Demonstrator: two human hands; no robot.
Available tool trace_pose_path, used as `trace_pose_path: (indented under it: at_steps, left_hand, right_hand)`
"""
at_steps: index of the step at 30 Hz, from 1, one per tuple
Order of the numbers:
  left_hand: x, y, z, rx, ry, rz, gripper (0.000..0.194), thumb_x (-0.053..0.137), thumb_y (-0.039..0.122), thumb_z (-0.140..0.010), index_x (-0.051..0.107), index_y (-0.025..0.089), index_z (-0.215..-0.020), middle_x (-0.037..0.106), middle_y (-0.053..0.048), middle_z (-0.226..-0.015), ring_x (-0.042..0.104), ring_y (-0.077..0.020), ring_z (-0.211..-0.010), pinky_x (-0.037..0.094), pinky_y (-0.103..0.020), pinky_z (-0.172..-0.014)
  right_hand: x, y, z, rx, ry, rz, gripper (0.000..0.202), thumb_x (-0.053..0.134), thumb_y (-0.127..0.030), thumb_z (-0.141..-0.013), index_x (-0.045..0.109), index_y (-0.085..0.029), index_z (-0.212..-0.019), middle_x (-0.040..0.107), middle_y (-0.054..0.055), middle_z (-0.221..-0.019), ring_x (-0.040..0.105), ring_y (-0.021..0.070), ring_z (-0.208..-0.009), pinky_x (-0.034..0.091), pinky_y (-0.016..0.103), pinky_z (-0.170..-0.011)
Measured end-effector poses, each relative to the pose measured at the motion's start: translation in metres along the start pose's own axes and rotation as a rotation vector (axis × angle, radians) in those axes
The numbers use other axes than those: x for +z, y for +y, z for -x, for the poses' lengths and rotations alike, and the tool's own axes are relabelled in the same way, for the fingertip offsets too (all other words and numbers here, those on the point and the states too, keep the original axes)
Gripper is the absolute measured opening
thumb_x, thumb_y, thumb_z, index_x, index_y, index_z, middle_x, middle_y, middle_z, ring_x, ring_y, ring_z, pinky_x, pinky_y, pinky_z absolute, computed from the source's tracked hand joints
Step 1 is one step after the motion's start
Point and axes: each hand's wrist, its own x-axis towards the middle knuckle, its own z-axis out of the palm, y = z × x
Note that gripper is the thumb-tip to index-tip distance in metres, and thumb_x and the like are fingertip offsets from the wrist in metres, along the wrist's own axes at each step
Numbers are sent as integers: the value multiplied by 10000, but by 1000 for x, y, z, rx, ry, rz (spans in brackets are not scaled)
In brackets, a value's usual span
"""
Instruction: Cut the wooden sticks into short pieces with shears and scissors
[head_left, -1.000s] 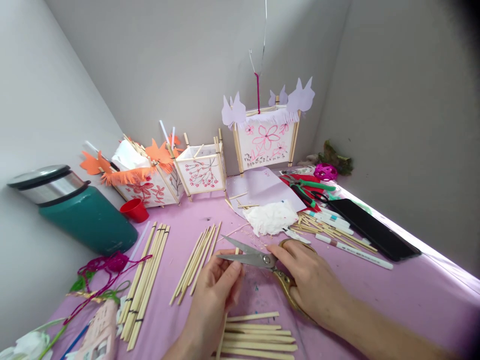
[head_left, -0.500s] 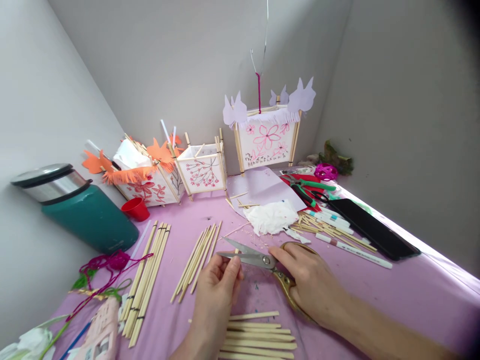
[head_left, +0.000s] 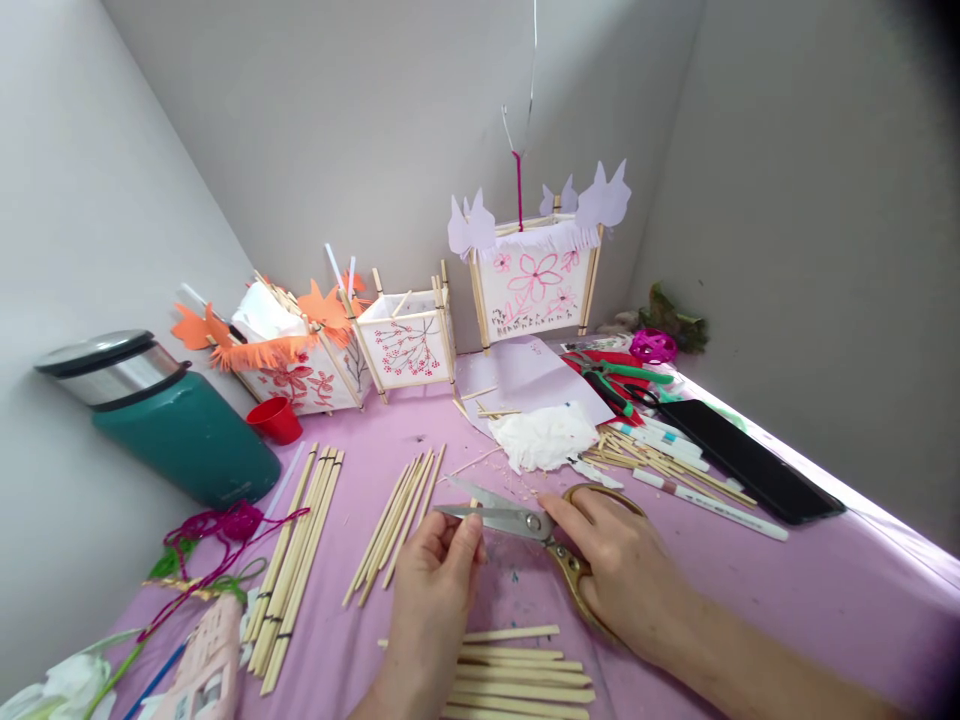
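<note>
My right hand (head_left: 615, 560) is closed round the gold handles of a pair of scissors (head_left: 517, 520), whose blades are slightly apart and point left. My left hand (head_left: 439, 575) pinches a short wooden stick (head_left: 475, 504); its tip shows at the blades, and the rest is hidden by my fingers. Flat wooden sticks (head_left: 525, 676) lie in a row below my hands. A group of thinner sticks (head_left: 397, 520) is left of my left hand, and banded sticks (head_left: 296, 570) lie farther left.
Paper lanterns (head_left: 409, 350) stand at the back, one (head_left: 536, 285) with purple cut-outs. A teal bottle (head_left: 191, 435), red cup (head_left: 275, 420) and pink glue gun (head_left: 206, 660) are left. White tissue (head_left: 544, 436), pliers (head_left: 615, 380), markers (head_left: 712, 505) and a phone (head_left: 750, 460) lie right.
The view has shifted slightly. Both hands and the scissors keep nearly the same pose, with the blades still at the stick.
</note>
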Motion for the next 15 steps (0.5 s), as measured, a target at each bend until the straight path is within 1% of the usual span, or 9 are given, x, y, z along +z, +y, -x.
trace_pose_path:
  at_steps: [5, 11, 15]
  left_hand:
    - [0, 1, 1, -15, -2, -7, 417, 675, 516, -724, 485, 176, -577, 379, 78, -460, 261, -44, -385, 175, -185, -380]
    - [4, 7, 1, -67, 19, 74, 401, 725, 505, -665, 494, 184, -601, 383, 90, -438, 227, -36, -354, 123, -187, -352]
    - [5, 8, 0, -86, 7, 79, 411, 730, 504, -652, 480, 184, -584, 392, 92, -438, 222, -28, -343, 127, -180, -346]
  right_hand:
    - [-1, -1, 1, -6, -1, 6, 403, 438, -47, -747, 607, -145, -1100, 575, 74, -817, 551, 204, -740, 452, 320, -672]
    - [2, 0, 1, -27, 26, 28, 385, 448, -47, -739, 610, -148, -1072, 585, 68, -800, 559, 198, -713, 445, 311, -657]
    - [3, 2, 2, -30, 32, 44, 381, 455, -56, -736, 613, -156, -1068, 596, 62, -785, 562, 196, -693, 427, 303, -635]
